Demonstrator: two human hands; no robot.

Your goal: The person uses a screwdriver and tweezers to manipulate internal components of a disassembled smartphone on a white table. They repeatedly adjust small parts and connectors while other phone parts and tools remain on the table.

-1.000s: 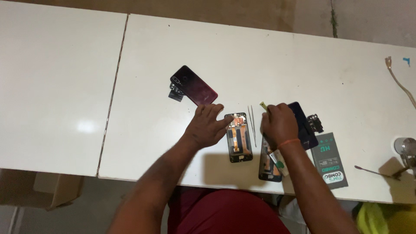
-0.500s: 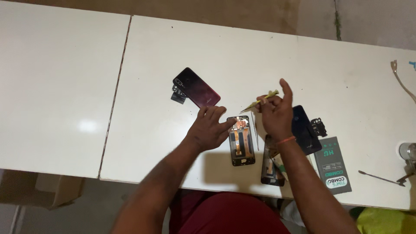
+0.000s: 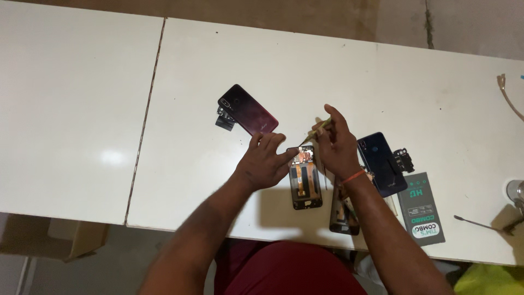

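Lowered right hand [image 3: 337, 147] — tool [image 3: 316, 130] slanting toward opened phone [image 3: 304, 177].

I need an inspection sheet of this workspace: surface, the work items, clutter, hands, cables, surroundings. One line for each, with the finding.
Surface: white table, two panels with a seam on the left.
Work items: opened phone lies flat, insides up; thin tool points at its top end.
Clutter: dark red back cover, blue back cover, second opened phone, green package, small black part, metal pick.
Hands: left hand presses on the opened phone's left edge; right hand pinches the thin tool.
Cables: beige cord at the right edge.
Surroundings: cardboard box under the table.
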